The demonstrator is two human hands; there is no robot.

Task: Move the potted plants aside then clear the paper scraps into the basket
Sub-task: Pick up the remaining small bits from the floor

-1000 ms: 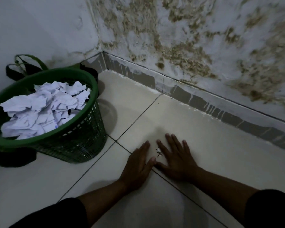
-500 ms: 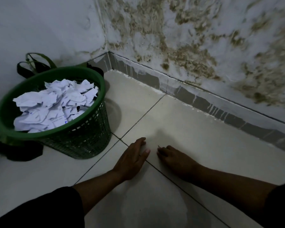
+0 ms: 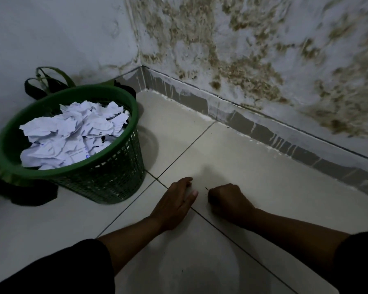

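Observation:
The green plastic basket point(image 3: 106, 179) stands on the tiled floor at the left, filled with crumpled white paper scraps point(image 3: 72, 134). My left hand point(image 3: 174, 204) rests on the floor with its fingers extended, its edge against the tile. Just to its right, my right hand point(image 3: 227, 200) is curled into a fist on the floor around tiny scraps, and a thin dark sliver point(image 3: 206, 188) pokes out at the knuckles. Dark pots with green leaves point(image 3: 49, 79) sit behind and beside the basket, partly hidden by it.
A stained, mouldy wall point(image 3: 253, 49) with a grey skirting board point(image 3: 263, 132) runs along the back and right and meets a plain wall in the corner. A dark pot point(image 3: 32, 195) lies at the basket's left foot. Pale floor tiles point(image 3: 263, 183) spread around my hands.
My right hand went from flat on the floor to a fist, closing over the tiny bits that lay between my hands. My left hand turned onto its edge. The view shifted slightly left.

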